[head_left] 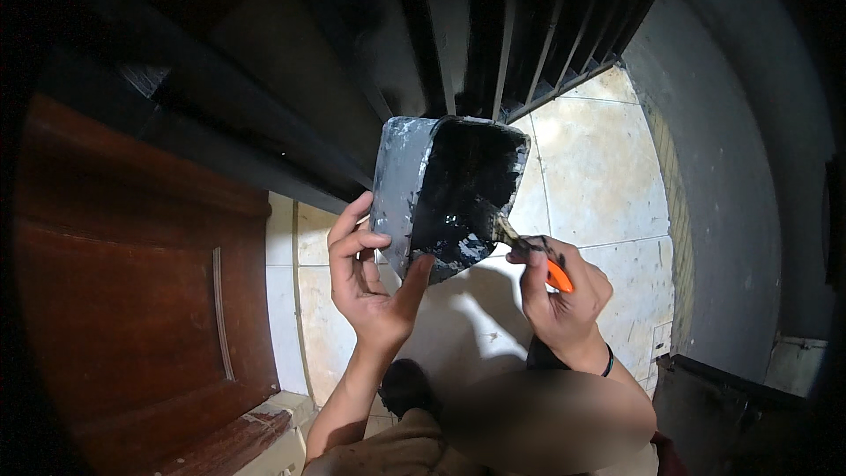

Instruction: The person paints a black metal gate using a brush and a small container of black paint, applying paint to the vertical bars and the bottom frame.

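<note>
My left hand [374, 295] grips a scuffed grey paint container [395, 167] at its lower left side, thumb over the near rim and fingers round the outside. Glossy black paint [465, 172] coats the container's inside, with pale flecks along the right and lower edges. In my right hand [571, 304] is a paintbrush [559, 277] with an orange handle, smeared with black near the head. The brush's bristle end lies at the container's right rim, over the black paint; its tip merges with the dark paint and cannot be made out.
Black metal bars [485, 44] of a gate or railing rise just beyond the container. To the left stands a brown wooden door [132, 282]. Pale, stained floor tiles [599, 167] lie below. A grey wall [731, 141] curves along the right, and a dark shoe [407, 386] shows beneath me.
</note>
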The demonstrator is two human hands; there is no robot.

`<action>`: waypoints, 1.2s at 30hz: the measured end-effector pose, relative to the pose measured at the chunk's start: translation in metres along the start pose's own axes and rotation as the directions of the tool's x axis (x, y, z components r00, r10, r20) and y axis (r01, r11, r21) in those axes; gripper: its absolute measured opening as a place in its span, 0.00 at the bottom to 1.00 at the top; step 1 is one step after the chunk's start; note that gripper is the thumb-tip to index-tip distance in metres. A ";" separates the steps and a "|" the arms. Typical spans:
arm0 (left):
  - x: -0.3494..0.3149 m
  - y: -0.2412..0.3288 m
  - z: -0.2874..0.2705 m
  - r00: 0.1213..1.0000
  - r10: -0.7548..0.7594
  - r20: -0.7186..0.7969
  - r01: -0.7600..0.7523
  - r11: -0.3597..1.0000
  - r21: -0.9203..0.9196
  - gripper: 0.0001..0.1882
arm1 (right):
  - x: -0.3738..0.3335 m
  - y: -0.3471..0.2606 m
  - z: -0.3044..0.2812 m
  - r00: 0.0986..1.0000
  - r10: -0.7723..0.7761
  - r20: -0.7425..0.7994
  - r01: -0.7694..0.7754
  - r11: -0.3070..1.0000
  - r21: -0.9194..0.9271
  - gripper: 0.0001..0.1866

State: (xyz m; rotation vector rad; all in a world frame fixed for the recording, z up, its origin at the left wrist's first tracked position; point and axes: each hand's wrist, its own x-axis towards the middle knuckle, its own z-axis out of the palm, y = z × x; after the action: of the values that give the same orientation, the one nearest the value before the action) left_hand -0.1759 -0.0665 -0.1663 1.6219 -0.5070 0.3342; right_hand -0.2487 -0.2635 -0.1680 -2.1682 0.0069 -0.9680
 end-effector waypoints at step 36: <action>-0.030 -0.042 0.012 0.973 -0.227 0.030 0.229 0.972 -0.047 0.20 | -0.029 0.032 0.012 0.960 0.268 0.086 -0.272 0.961 0.039 0.05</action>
State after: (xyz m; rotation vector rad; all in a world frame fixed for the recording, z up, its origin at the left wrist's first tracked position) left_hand -0.1818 -0.0719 -0.2186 1.6178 -0.3403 0.1283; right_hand -0.2527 -0.2701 -0.2118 -2.0914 0.2323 -0.7169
